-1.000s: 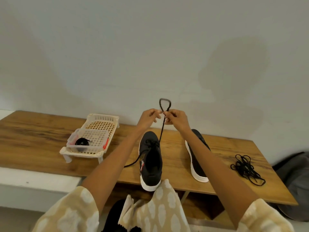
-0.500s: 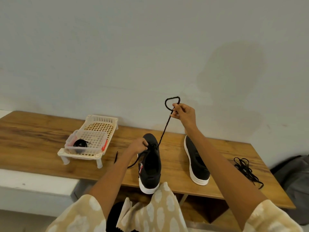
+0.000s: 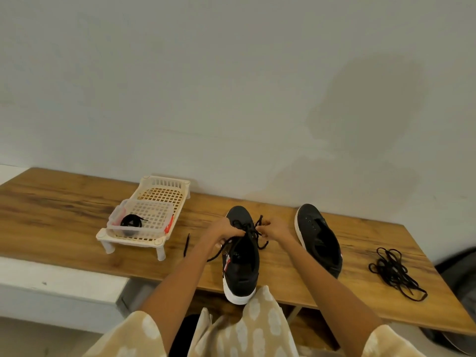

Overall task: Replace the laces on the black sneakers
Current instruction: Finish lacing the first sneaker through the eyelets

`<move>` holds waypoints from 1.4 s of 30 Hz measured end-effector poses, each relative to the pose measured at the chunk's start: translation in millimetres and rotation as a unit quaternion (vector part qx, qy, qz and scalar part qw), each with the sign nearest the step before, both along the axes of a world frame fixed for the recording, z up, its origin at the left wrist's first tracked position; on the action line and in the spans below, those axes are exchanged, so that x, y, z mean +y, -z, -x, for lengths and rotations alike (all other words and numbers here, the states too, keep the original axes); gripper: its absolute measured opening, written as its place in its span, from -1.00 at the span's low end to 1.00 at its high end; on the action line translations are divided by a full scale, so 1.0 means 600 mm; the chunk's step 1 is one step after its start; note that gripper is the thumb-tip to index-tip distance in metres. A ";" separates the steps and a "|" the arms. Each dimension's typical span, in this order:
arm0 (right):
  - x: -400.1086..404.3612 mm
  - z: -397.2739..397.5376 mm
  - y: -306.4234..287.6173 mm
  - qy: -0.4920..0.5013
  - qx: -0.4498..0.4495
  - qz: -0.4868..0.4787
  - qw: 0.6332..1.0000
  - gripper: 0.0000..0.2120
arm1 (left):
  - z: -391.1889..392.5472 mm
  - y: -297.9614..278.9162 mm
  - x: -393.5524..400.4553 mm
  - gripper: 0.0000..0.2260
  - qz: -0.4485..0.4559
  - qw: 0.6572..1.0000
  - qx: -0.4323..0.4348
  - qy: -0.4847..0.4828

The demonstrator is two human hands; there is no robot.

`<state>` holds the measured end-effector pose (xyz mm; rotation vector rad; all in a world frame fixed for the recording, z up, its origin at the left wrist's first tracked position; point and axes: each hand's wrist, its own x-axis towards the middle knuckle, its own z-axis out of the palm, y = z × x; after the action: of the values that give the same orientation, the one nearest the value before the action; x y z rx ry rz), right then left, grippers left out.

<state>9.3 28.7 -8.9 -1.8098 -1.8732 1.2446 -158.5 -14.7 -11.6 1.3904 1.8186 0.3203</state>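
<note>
Two black sneakers with white soles stand on the wooden table (image 3: 64, 210). The nearer sneaker (image 3: 242, 264) points away from me and carries a black lace (image 3: 253, 231) through its front eyelets. My left hand (image 3: 222, 231) grips the lace on the shoe's left side. My right hand (image 3: 274, 231) pinches the lace's other end on the right side. A loose tail of the lace (image 3: 186, 244) trails onto the table to the left. The second sneaker (image 3: 319, 238) stands to the right with no lace in it.
A tangle of black laces (image 3: 394, 271) lies at the table's right end. At the left a white slatted rack (image 3: 146, 215) holds a clear box with a coiled black lace (image 3: 131, 222). A wall rises close behind the table. A dark bag (image 3: 461, 279) sits at the right.
My right hand has come down from head height with the lace to the shoe. My left hand has stayed at the shoe's eyelets. The camera has tilted so the table sits lower.
</note>
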 end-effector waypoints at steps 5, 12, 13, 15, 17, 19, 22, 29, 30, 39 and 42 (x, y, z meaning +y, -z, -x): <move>0.000 0.004 -0.004 0.021 0.067 -0.016 0.997 -0.76 | -0.005 -0.042 -0.004 -0.78 0.019 0.999 0.025 -0.017; -0.013 0.040 -0.037 -0.065 0.103 -0.076 0.990 -0.81 | 0.012 -0.022 -0.014 -0.81 0.011 0.989 -0.101 -0.103; -0.017 0.046 -0.040 -0.113 0.056 -0.086 0.988 -0.78 | 0.017 -0.015 -0.021 -0.80 0.017 0.981 -0.143 -0.128; -0.024 0.054 -0.035 -0.189 -0.050 -0.124 0.973 -0.76 | 0.027 -0.004 -0.031 -0.76 0.026 0.963 -0.213 -0.161; -0.031 0.062 -0.025 -0.209 -0.108 -0.170 0.957 -0.80 | 0.035 0.005 -0.036 -0.74 0.033 0.953 -0.250 -0.168; -0.035 0.070 -0.018 -0.203 -0.132 -0.204 0.949 -0.84 | 0.039 0.008 -0.038 -0.75 0.028 0.950 -0.263 -0.165; -0.031 0.078 -0.015 -0.211 -0.168 -0.218 0.938 -0.84 | 0.041 0.011 -0.040 -0.76 0.018 0.947 -0.274 -0.167; -0.037 0.091 -0.004 -0.238 -0.250 -0.258 0.903 -0.83 | 0.041 0.028 -0.037 -0.77 -0.018 0.951 -0.263 -0.164; -0.037 0.093 -0.002 -0.235 -0.254 -0.261 0.901 -0.84 | 0.039 0.028 -0.038 -0.77 -0.024 0.952 -0.259 -0.162; -0.034 0.083 0.002 -0.258 -0.188 -0.250 0.914 -0.80 | 0.042 0.044 -0.050 -0.83 -0.088 0.960 -0.248 -0.091; -0.032 0.079 -0.002 -0.276 -0.147 -0.214 0.925 -0.82 | 0.038 0.050 -0.052 -0.85 -0.117 0.958 -0.241 -0.099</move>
<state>-38.3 9.6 -7.7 -1.3285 -2.6920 0.6195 -181.5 -46.1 -41.7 1.1519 1.5422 0.9218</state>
